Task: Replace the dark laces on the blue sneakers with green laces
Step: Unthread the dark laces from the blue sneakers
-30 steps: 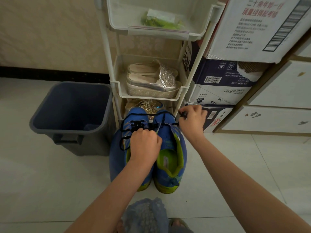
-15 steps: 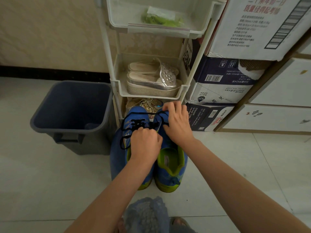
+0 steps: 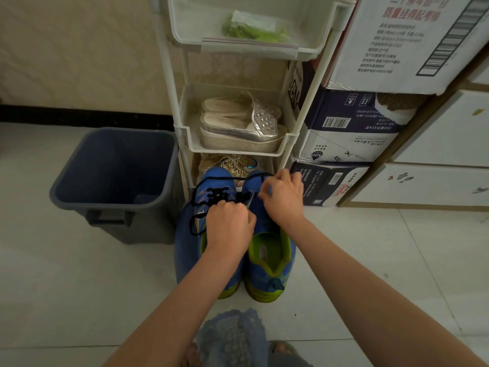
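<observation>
Closest to me, by the person's feet, is a bit of blue-grey cloth [image 3: 232, 337]. Past it, 2 bare arms reach out over the floor [image 3: 370, 260].

The 2 blue sneakers [image 3: 185, 247] stand side by side on the floor, touching. Each one lies long-ways from the person to the rack. The heels are near the person and the toes point away, right up against the bottom of the white rack [image 3: 289, 139]. The insides are bright green.

The left hand [image 3: 227, 226] is curled tight on top of the left sneaker and grips the dark lace [image 3: 219, 193] where it is laced. A loop of lace hangs out to the left of this hand. A long piece of the lace runs over both toes to the right hand [image 3: 284, 200]. That hand is over the front of the right sneaker. It is blurry, with the fingers bent in and pinching the lace.

Just left of the sneakers is a grey bin [image 3: 113, 165], open at the top.

The rack blocks the way in front of the toes. Gold shoes [image 3: 232, 162] are in the bottom tray and silver shoes [image 3: 238, 128] are in the middle one. The green laces [image 3: 254, 31] lie in a clear bag in the top tray.

Right of the rack, 3 boxes [image 3: 344, 128] are stacked beside a white cupboard [image 3: 436, 133].
</observation>
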### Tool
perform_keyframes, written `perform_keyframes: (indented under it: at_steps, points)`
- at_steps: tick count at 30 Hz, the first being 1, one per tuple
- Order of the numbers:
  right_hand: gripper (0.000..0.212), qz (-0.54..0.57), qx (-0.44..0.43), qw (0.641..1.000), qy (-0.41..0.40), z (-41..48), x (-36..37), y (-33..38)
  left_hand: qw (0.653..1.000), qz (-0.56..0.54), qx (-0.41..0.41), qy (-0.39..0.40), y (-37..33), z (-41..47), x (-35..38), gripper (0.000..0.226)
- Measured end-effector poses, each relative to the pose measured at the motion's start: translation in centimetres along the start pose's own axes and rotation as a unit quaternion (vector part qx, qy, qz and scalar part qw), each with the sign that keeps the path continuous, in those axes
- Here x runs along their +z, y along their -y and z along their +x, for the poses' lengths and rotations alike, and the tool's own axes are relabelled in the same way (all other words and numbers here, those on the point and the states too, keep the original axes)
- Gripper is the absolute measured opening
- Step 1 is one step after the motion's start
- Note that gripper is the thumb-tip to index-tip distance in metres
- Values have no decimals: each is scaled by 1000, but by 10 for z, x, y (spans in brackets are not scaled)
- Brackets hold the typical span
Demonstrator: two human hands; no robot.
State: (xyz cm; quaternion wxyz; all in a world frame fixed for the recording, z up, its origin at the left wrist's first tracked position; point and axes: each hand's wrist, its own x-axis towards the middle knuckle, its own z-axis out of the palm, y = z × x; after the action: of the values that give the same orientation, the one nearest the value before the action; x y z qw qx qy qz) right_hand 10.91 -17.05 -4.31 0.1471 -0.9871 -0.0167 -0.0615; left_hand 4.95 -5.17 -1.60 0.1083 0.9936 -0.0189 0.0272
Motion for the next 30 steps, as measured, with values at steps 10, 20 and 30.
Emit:
perform_keyframes:
  at_steps: [10, 20, 30]
  points:
    - [18, 294, 343, 875, -174, 12, -7, -30, 999, 0, -16, 32, -1, 1, -3, 29]
    - [24, 354, 467, 794, -159, 29, -20, -52, 999, 15, -9, 33, -1, 3, -2, 32]
    - [29, 310, 240, 918, -61, -9, -25, -22, 1000, 3, 9, 16, 3, 5, 3, 38]
